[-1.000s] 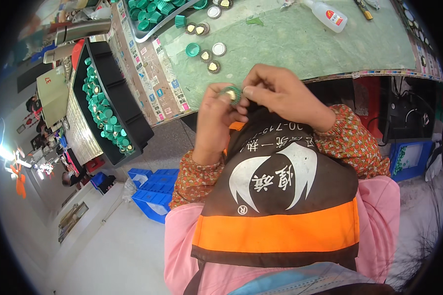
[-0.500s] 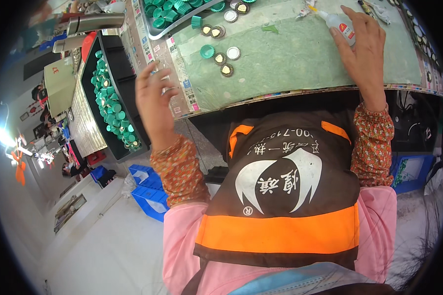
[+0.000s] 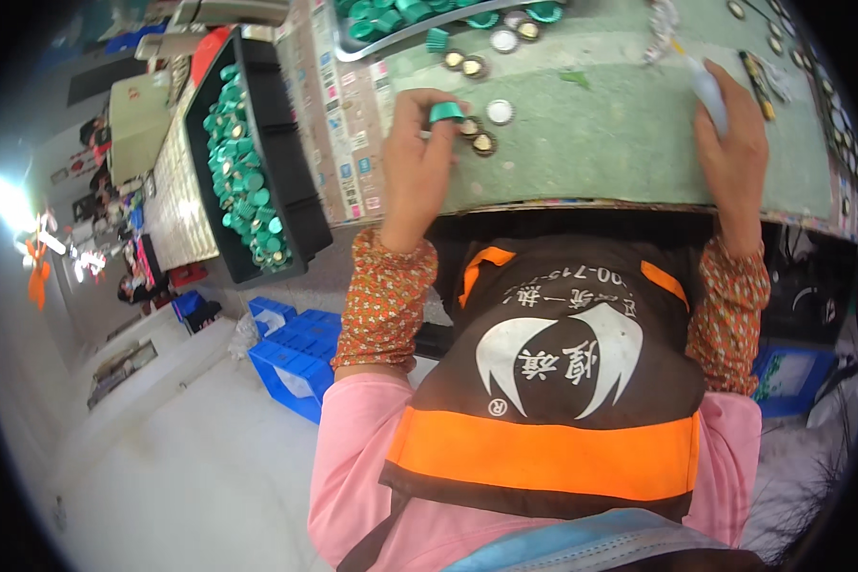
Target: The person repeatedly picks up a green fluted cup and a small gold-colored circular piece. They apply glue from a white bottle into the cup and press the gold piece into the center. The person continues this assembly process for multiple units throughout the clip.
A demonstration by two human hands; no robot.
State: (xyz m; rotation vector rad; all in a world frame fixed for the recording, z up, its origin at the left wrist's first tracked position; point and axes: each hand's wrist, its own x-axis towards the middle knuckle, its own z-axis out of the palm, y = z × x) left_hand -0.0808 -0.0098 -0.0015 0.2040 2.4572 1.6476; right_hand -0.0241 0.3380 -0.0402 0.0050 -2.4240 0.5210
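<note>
Between the thumb and fingers of my left hand (image 3: 416,162) is a green crimped cap (image 3: 445,112), lifted a little above the green work mat (image 3: 582,133). Just right of those fingers lie two dark fluted caps (image 3: 484,144) with pale pieces inside and a white-faced cap (image 3: 500,112). My right hand (image 3: 736,143) is closed around a white squeeze bottle (image 3: 709,95), its thin yellow tip pointing away to the upper left. Farther back on the mat, two more dark caps (image 3: 473,67) with pale centres sit beside another white-faced cap (image 3: 503,39).
A metal tray (image 3: 353,48) of green caps stands at the far edge. To the left is a black bin (image 3: 300,205) holding many green caps. A yellow-and-black pen-like tool (image 3: 757,86) lies right of the bottle. Blue crates (image 3: 300,357) stand below left.
My left hand has moved right from beside the mat and taken hold of the green cap. The bottle, lying slanted under my right hand before, is now gripped and turned.
</note>
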